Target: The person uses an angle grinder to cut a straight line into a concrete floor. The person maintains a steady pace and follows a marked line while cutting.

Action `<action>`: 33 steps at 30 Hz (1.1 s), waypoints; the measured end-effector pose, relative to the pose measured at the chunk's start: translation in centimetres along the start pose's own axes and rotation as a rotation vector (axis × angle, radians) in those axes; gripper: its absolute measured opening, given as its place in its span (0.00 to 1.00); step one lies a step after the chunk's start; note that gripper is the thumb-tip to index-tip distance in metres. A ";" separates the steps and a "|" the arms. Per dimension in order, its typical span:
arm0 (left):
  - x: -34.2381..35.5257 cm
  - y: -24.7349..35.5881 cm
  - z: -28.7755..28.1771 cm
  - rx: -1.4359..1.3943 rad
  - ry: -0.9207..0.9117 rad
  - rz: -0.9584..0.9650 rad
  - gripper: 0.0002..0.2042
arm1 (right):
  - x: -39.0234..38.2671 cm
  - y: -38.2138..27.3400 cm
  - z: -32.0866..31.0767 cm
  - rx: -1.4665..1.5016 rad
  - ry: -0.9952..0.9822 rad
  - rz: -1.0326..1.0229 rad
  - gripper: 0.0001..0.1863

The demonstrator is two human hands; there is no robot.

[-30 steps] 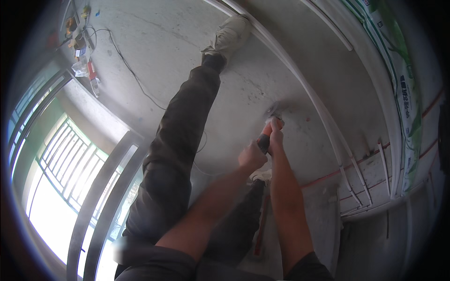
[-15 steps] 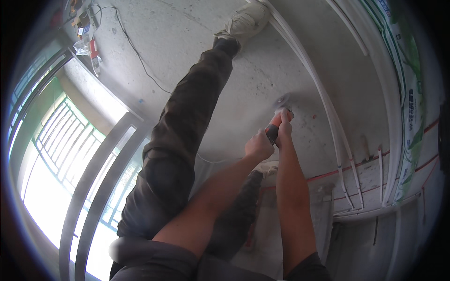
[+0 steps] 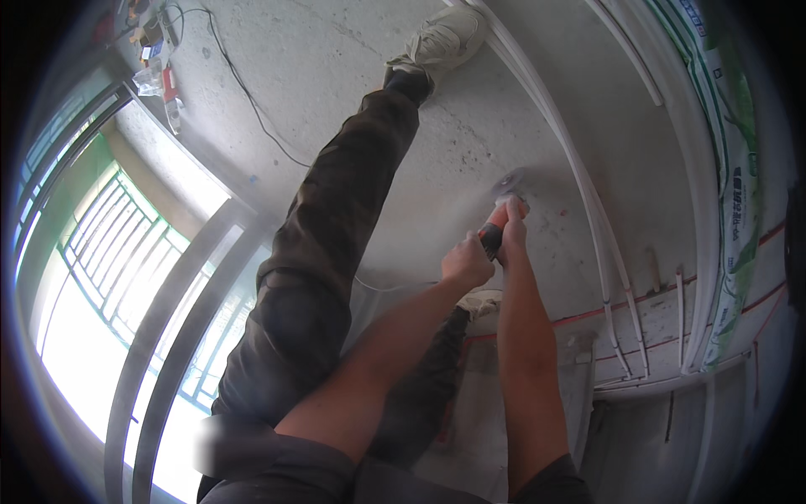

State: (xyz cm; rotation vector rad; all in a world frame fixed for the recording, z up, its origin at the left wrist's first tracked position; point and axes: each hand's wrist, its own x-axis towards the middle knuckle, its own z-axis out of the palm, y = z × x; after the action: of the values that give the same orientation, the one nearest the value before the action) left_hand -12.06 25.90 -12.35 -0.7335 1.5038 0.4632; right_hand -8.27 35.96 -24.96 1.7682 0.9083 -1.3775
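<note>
head: left hand (image 3: 467, 262) clamped on rear of orange-black grinder (image 3: 492, 237), right hand (image 3: 513, 235) wrapped near its head, hands close together | grinder was at concrete floor (image 3: 403, 202), left of white pipes (image 3: 550, 113) | disc (image 3: 509, 181) blurred, contact unclear
</note>
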 end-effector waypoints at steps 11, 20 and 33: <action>0.6 0.5 0.7 -0.063 -0.008 -0.006 0.27 | 1.9 0.0 -0.8 0.053 -0.046 0.027 0.37; 1.0 1.1 0.6 -0.017 -0.005 -0.048 0.32 | 2.9 0.0 -1.3 0.027 -0.030 0.011 0.41; 0.5 1.7 0.1 -0.044 -0.005 -0.038 0.29 | 2.7 -0.4 -1.3 0.012 -0.070 0.028 0.35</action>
State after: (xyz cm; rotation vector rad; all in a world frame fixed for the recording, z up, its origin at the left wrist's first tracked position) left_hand -13.16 27.06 -13.08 -0.7937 1.4759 0.4700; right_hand -7.49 37.58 -27.43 1.7238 0.8359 -1.4206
